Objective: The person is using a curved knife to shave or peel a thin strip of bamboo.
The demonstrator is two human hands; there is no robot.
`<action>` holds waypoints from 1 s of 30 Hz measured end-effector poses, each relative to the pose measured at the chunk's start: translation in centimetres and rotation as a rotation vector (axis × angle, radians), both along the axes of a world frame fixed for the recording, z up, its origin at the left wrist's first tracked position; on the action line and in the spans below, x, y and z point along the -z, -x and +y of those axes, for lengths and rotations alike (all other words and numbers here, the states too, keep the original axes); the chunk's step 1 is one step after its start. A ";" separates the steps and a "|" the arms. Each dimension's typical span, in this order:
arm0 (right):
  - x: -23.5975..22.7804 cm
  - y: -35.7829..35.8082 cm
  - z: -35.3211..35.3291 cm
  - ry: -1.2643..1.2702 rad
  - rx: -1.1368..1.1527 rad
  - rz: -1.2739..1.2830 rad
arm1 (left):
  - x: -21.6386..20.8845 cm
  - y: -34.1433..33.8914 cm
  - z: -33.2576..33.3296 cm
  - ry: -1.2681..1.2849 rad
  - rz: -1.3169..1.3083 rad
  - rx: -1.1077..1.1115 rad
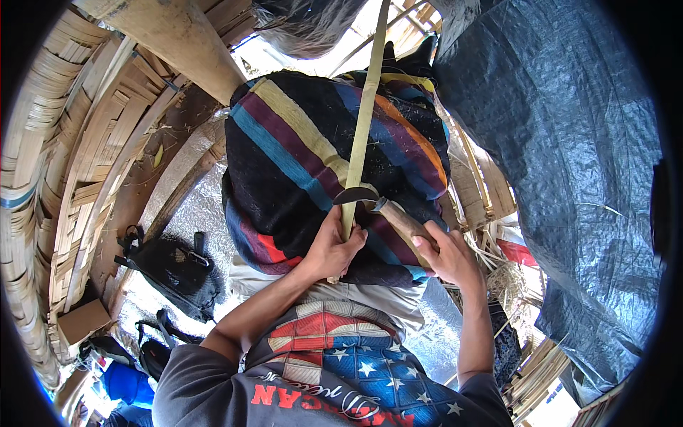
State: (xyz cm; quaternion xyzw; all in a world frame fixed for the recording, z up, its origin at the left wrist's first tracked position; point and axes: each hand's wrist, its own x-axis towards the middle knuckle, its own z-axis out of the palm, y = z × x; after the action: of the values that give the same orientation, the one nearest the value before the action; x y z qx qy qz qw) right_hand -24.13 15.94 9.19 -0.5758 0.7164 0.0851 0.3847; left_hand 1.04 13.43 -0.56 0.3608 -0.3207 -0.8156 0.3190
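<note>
A long, pale bamboo strip point(368, 107) rises from my lap toward the top of the view. My left hand point(331, 249) is closed around its lower end. In my right hand point(451, 257) is the thick wooden handle of a small sickle point(402, 222). Its dark curved blade lies across the strip just above my left fingers, touching or very close to it. Under both hands, a dark blanket point(277, 149) with blue, maroon, yellow and orange stripes covers my lap and knees.
A large dark tarp point(562, 142) hangs on the right. Woven bamboo wall point(78, 107) and a thick bamboo pole point(171, 43) stand on the left. A black mesh bag point(181, 274) lies on silvery floor sheeting, near a cardboard box point(84, 322). Shavings point(509, 285) are heaped at right.
</note>
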 end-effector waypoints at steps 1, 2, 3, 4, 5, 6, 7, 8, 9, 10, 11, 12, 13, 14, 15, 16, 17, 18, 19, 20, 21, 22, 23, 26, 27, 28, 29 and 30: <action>-0.3 0.2 -0.1 -0.029 0.025 -0.048 | 0.0 0.1 0.1 0.006 -0.020 0.000; 1.1 0.9 0.4 0.040 0.006 -0.025 | 0.1 0.2 0.1 0.013 -0.039 -0.001; 1.8 1.0 0.4 0.040 0.008 -0.022 | 0.6 0.4 0.4 0.013 -0.036 0.001; 2.3 1.0 -0.1 0.110 0.031 -0.002 | 1.1 0.6 0.4 0.047 -0.011 -0.005; 2.5 0.9 -0.4 0.180 0.053 0.019 | 1.4 0.7 0.4 0.081 0.014 -0.010; 2.5 0.5 -0.5 0.156 0.076 0.040 | 1.6 0.5 0.5 0.083 0.015 -0.009; 2.6 -0.1 -0.3 0.157 0.075 0.040 | 1.1 0.3 0.3 0.035 0.000 0.012; 2.6 -0.7 0.1 0.163 0.101 0.056 | 0.8 0.2 0.1 -0.013 -0.016 0.033; 2.6 -1.0 0.3 0.168 0.128 0.072 | 1.1 0.2 0.2 -0.013 -0.016 0.032; 2.2 -1.1 0.0 0.143 0.070 0.028 | 1.2 0.0 0.3 -0.006 -0.001 0.008; 1.7 -1.2 -0.2 0.143 0.066 0.026 | 1.2 -0.1 0.3 0.000 0.014 -0.016; 1.2 -1.3 -0.3 0.121 0.011 0.011 | 1.2 -0.2 0.2 0.000 0.012 -0.019; 0.9 -1.2 -0.2 0.096 -0.038 0.000 | 0.4 -0.1 -0.1 0.001 0.034 -0.011; 1.6 -0.4 -0.3 0.163 -0.032 -0.055 | 0.0 -0.1 -0.2 0.002 0.057 -0.002; 2.0 -0.4 -0.8 0.160 0.113 -0.073 | 0.2 -0.1 0.0 0.000 0.059 0.001; 2.6 0.1 -1.6 0.227 0.125 -0.017 | 0.5 0.0 0.2 0.001 0.040 0.025; 3.2 0.8 -2.0 0.295 0.138 0.045 | 0.6 0.2 0.3 0.004 0.026 0.052; 4.0 1.3 -1.7 0.340 0.135 0.063 | 0.5 0.3 0.2 0.006 0.032 0.053; 4.1 0.9 -1.4 0.342 0.135 0.059 | 0.4 0.1 0.1 0.001 0.026 0.053; 4.2 0.3 -0.9 0.368 0.100 0.083 | 0.3 0.0 0.1 -0.005 0.020 0.053; 4.3 -0.1 -0.6 0.393 0.066 0.106 | 0.5 -0.2 0.3 -0.003 0.016 0.052; 3.2 -0.5 -0.9 0.189 0.051 0.015 | 0.7 -0.4 0.4 -0.008 0.020 0.033; 2.9 -0.4 -0.8 0.121 0.008 -0.102 | 0.9 -0.6 0.5 -0.014 0.023 0.014; 3.8 0.4 -1.2 0.370 -0.009 -0.050 | 0.2 -0.3 0.1 0.004 0.014 0.047; 4.5 0.7 -1.5 0.510 0.026 -0.003 | 0.2 -0.2 0.2 0.002 0.016 0.050; 4.6 1.3 -2.5 0.410 0.069 0.059 | 0.2 -0.2 0.0 -0.001 0.015 0.058; 5.1 1.4 -2.3 0.413 0.069 0.060 | 0.3 -0.1 -0.2 -0.003 0.015 0.065; 5.8 1.5 -1.9 0.436 0.055 0.073 | 0.3 0.0 -0.2 0.000 0.016 0.065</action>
State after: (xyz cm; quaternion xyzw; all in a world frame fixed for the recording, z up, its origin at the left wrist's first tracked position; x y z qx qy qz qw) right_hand -25.66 13.99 3.43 -0.6220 0.7468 -0.0615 0.2272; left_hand 1.00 13.27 -0.86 0.3435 -0.3297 -0.8285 0.2948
